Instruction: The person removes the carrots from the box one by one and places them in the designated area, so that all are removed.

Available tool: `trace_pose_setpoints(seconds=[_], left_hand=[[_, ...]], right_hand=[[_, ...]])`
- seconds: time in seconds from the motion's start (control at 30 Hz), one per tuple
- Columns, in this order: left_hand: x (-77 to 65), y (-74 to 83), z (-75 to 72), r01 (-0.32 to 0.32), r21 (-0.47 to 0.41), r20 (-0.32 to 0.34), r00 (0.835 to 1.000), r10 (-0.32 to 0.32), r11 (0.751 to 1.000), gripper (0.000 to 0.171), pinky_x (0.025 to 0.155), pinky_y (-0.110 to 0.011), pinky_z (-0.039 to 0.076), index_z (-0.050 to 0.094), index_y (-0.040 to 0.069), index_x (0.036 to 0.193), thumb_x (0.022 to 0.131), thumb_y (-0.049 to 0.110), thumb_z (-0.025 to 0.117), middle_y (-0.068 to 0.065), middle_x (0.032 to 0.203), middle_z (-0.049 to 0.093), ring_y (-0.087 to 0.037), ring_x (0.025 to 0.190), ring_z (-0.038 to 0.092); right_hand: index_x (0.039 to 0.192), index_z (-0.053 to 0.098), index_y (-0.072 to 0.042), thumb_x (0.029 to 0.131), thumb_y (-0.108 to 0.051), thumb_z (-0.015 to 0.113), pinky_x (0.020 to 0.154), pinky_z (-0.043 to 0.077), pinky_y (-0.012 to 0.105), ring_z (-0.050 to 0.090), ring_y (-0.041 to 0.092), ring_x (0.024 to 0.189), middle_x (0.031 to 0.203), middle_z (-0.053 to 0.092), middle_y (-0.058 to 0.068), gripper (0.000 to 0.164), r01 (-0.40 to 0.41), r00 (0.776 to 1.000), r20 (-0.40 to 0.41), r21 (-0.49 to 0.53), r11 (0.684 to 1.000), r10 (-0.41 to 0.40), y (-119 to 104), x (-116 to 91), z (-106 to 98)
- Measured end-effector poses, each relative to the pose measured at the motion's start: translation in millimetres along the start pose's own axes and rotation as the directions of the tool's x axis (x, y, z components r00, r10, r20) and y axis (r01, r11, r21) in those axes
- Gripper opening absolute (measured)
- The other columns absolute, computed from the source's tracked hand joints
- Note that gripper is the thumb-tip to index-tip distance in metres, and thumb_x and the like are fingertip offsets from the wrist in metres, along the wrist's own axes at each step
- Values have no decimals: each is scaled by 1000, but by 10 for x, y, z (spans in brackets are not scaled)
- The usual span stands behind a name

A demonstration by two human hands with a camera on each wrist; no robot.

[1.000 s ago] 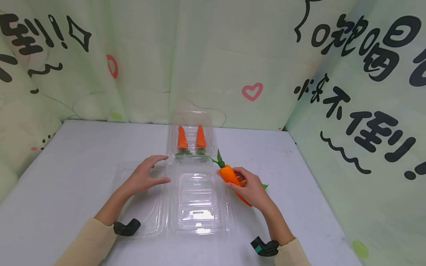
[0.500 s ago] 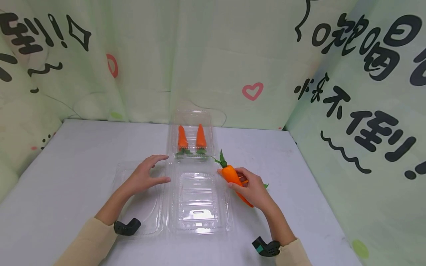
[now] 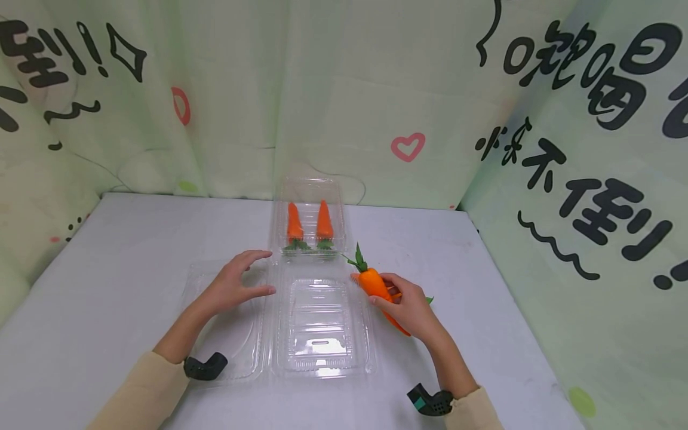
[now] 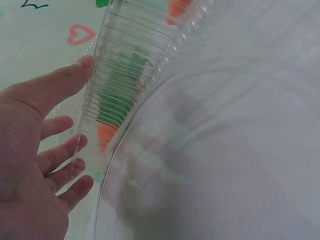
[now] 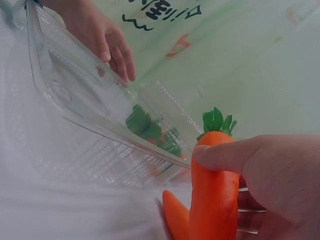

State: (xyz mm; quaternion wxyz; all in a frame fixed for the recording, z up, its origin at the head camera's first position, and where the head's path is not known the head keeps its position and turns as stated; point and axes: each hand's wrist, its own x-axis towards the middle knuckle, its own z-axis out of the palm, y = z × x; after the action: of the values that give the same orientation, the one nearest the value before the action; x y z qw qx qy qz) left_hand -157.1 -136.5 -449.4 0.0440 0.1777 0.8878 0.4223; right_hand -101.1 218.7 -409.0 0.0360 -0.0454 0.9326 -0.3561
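My right hand (image 3: 404,301) grips an orange carrot (image 3: 371,280) with green leaves, the thumb lying on its near side in the right wrist view. Its leafy end points away and its thin end towards me. Beneath the hand lies another carrot (image 5: 176,215), mostly hidden. Between the hands, a clear plastic container (image 3: 321,325) stands with its lid (image 3: 231,349) folded out to the left. My left hand (image 3: 236,285) is over the lid, fingers spread, its fingertips at the container's left edge; whether they touch is hard to tell.
Behind the container stands a second, smaller-looking clear box (image 3: 306,185), holding two carrots (image 3: 324,224) with their leaves towards me. All this is on a white table (image 3: 134,257). Pale green curtains (image 3: 344,89) with black lettering hang behind and at both sides.
The carrot in my right hand has shifted slightly to the right with the hand. My left hand and the containers have stayed in place.
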Motion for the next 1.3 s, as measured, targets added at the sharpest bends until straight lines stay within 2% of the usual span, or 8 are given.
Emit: trace_pose_setpoints(seconds=[0.6, 1.3], left_hand=[[2, 1, 3, 9, -4, 7, 1000, -9, 1000, 76, 105, -56, 44, 44, 14, 143, 79, 31, 80, -14, 150, 41, -36, 136, 40], [-4, -15, 9, -1, -2, -1, 1000, 1, 1000, 76, 105, -56, 44, 44, 13, 143, 79, 32, 80, -14, 149, 42, -36, 136, 40]], right_hand=[[130, 56, -8, 86, -25, 73, 87, 58, 37, 61, 21, 95, 115, 65, 10, 50, -12, 1000, -15, -13, 1000, 11, 35, -25, 31], [129, 56, -7, 87, -23, 72, 82, 58, 34, 61, 19, 89, 112, 66, 10, 49, -20, 1000, -18, -21, 1000, 20, 77, -41, 46]])
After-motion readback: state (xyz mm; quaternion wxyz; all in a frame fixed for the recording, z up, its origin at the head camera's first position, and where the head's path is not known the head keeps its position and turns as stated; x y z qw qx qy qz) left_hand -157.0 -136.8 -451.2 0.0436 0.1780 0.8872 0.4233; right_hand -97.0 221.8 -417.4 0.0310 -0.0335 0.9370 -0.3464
